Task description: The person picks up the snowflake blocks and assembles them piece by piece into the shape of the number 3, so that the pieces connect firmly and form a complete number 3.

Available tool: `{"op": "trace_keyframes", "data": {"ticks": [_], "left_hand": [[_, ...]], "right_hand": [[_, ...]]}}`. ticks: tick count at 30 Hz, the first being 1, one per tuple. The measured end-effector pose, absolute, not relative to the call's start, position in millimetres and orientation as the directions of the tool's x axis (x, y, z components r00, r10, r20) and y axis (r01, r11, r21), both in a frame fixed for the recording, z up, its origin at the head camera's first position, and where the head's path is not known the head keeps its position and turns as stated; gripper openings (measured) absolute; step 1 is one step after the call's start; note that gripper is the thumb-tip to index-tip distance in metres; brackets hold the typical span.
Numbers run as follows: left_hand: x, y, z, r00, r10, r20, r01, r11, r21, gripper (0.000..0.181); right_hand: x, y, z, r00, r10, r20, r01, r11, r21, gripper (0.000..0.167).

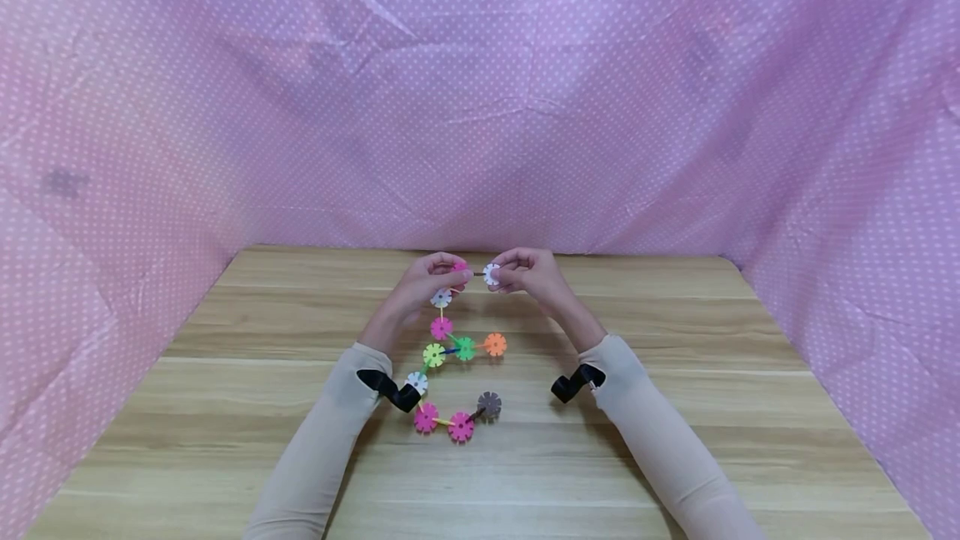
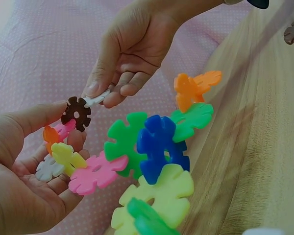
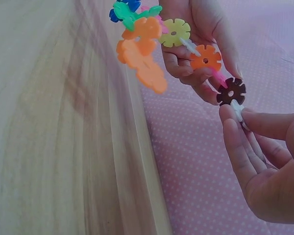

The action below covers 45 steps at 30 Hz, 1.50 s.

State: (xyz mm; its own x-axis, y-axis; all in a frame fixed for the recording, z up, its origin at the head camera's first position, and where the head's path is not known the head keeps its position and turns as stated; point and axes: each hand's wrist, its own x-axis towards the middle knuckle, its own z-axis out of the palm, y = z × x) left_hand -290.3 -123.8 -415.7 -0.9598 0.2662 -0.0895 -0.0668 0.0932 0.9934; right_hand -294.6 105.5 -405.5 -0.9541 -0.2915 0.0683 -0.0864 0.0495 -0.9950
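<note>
A chain of colourful notched plastic discs trails from my left hand toward the near side, with a green disc and an orange disc branching off to the right. My left fingers and thumb pinch a pink disc at the chain's far end. A dark brown disc sits edge-on to it, by the left thumb tip. Opposite, my right hand pinches a white disc between thumb and fingers. Its edge meets the brown disc's rim; how deep it sits in a notch I cannot tell.
The chain's near end turns right through pink discs to a brown-grey disc. Beneath is a wood-grain table. A pink dotted cloth surrounds its back and sides. Black wrist mounts stick out from the sleeves.
</note>
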Motion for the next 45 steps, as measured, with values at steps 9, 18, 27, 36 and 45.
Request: {"op": "trace_keyframes", "data": {"ticks": [9, 18, 27, 36, 45], "left_hand": [[-291.3, -122.2, -416.6, -0.956, 0.275, -0.105, -0.087, 0.077, 0.993, 0.035], [-291.2, -122.2, -419.0, -0.961, 0.254, -0.112, -0.101, 0.058, 0.993, 0.034], [-289.3, -118.9, -416.8, -0.961, 0.251, -0.119, -0.113, 0.038, 0.993, 0.037], [-284.8, -116.3, -414.5, -0.964, 0.241, -0.115, -0.119, -0.004, 0.993, 0.034], [-287.1, -111.9, -412.8, -0.967, 0.223, -0.120, -0.128, -0.026, 0.991, 0.032]], "right_hand": [[-295.4, 104.9, -405.9, -0.957, -0.283, 0.067, -0.090, 0.067, -0.994, 0.024], [-293.2, 99.7, -407.9, -0.962, -0.260, 0.078, -0.101, 0.073, -0.992, 0.022], [-294.3, 101.8, -407.2, -0.956, -0.265, 0.127, -0.147, 0.059, -0.987, 0.021], [-291.9, 99.7, -406.7, -0.956, -0.250, 0.151, -0.160, 0.015, -0.987, 0.021], [-292.3, 98.2, -408.7, -0.969, -0.212, 0.123, -0.116, -0.047, -0.992, 0.022]]}}
